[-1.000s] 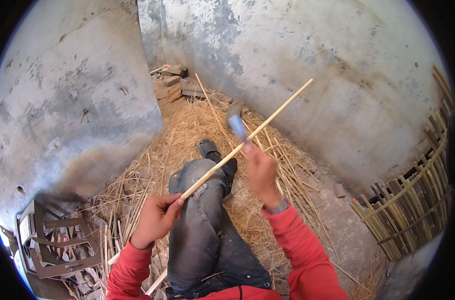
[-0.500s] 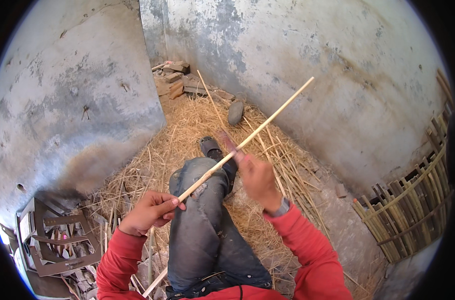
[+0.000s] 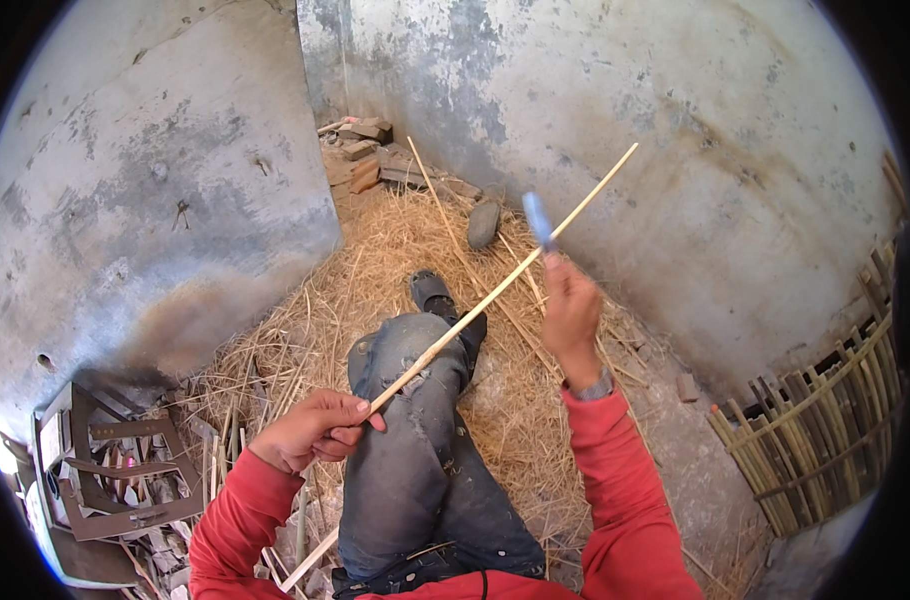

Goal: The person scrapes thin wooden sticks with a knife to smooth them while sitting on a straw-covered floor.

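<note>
My left hand (image 3: 317, 430) pinches the near end of a long, pale bamboo stick (image 3: 465, 318) between thumb and fingers. The stick crosses my raised knee (image 3: 395, 345) and slants up to the far right. In my right hand (image 3: 572, 312), closed and slightly blurred, is a knife (image 3: 537, 218) whose blade catches a bluish light. Its blade lies against or just beside the stick's far half; blur hides whether they touch. The fingers cover the handle.
Straw-like shavings (image 3: 375, 240) cover the floor. A dark stone (image 3: 483, 224) and stacked bricks (image 3: 363, 150) lie near the wall corner. At left is a broken brown frame (image 3: 130, 518); at right stands a slatted bamboo basket or panel (image 3: 825, 430).
My right hand and the knife have moved away from me and rightward along the stick. The blade now points up. My left hand keeps its hold on the near end.
</note>
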